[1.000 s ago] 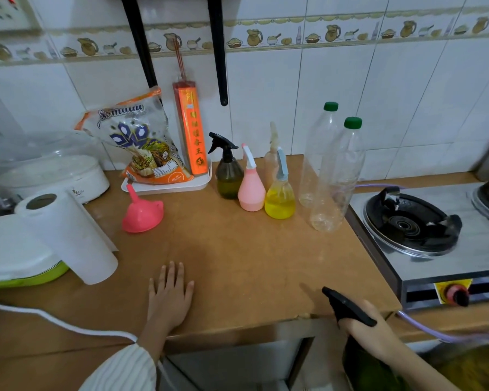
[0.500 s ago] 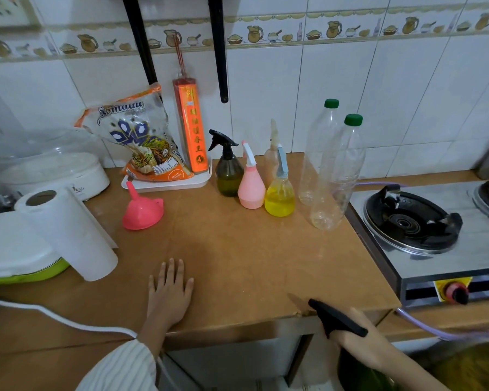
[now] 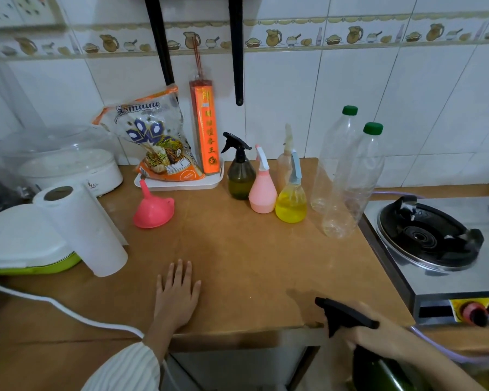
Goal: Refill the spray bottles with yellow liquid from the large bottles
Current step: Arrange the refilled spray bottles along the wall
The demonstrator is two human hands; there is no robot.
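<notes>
A dark spray bottle [image 3: 378,365] is gripped by the neck in the right hand [image 3: 378,338] just below the counter [image 3: 237,263] edge; the left hand [image 3: 177,292] is laid flat, open. Judged: fetching. Next, uncapping and the funnel [image 3: 153,211] are needed. Both large bottles [image 3: 350,176] look nearly drained.

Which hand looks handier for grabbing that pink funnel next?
Probably the left hand: it lies flat and empty on the counter, on the funnel's side. The right hand is busy holding a dark spray bottle below the counter edge.
</notes>
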